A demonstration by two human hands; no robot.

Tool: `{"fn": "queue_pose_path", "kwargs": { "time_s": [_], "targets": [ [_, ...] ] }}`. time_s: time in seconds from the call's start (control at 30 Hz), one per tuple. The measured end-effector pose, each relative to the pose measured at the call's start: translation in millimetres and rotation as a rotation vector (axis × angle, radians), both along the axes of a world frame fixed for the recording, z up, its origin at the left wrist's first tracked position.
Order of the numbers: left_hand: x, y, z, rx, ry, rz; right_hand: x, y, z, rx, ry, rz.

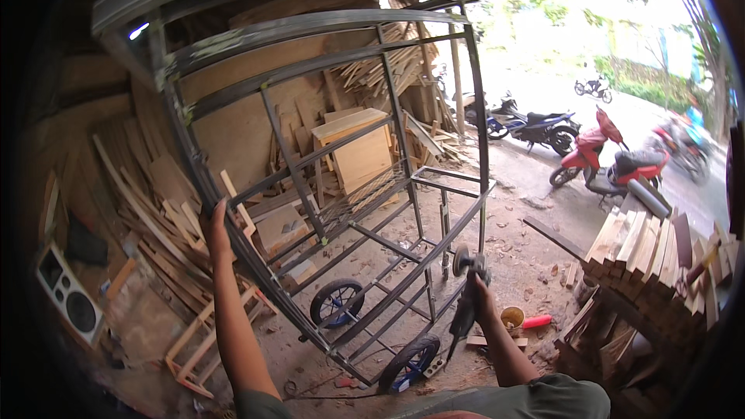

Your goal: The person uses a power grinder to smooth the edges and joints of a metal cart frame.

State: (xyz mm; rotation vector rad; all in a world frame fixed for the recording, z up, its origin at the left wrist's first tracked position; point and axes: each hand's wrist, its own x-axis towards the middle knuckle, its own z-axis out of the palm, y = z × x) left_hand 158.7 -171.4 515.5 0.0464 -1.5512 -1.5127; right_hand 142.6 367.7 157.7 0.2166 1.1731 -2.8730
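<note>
A tall cart frame [476, 101] of dark welded metal tube stands before me, with paler rails along its top. Low on it are two black-tyred wheels with blue hubs, one tyre [316, 304] farther in and another wheel [409, 362] nearer me. My left hand [218, 231] is closed round the frame's near left upright. In my right hand [484, 300] is an angle grinder [464, 312], gripped by its dark body. Its round disc [462, 259] points up, close to the frame's lower right rail; whether they touch I cannot tell.
Stacked lumber [632, 237] rises at the right. Planks [167, 225] and a speaker box [71, 295] stand at the left. A wooden cabinet [358, 157] is behind the frame. Beside my right arm lie a tin [512, 316] and a red cylinder [537, 321]. Outside, a red scooter [605, 159] is parked.
</note>
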Motion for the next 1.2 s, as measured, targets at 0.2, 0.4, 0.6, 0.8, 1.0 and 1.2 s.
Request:
{"fn": "queue_pose_path", "kwargs": {
  "time_s": [0.2,0.4,0.6,0.8,1.0,1.2],
  "targets": [
    [5.2,-4.9,2.2,-0.043,0.071,0.077,57.9,30.4,-67.9,-0.13,-0.015,-0.06],
    [-7.7,-16.1,-4.8,0.016,-0.038,0.058,87.9,65.4,-45.0,0.052,-0.043,-0.2],
    [-19.0,-27.6,-10.0,0.001,-0.053,0.225,57.8,139.7,-35.0,0.13,-0.075,-0.219],
    [7.8,-104.7,-9.0,-0.072,-0.153,0.198,2.6,219.7,-23.7,0.13,-0.095,-0.19],
    [-0.1,-37.0,0.2,-0.137,-0.169,0.478,-86.1,300.0,43.0,0.214,-0.034,-0.309],
    [-2.6,91.7,33.3,-0.664,0.214,1.241,-203.2,351.1,133.8,0.226,0.106,-0.444]
  ]
}}
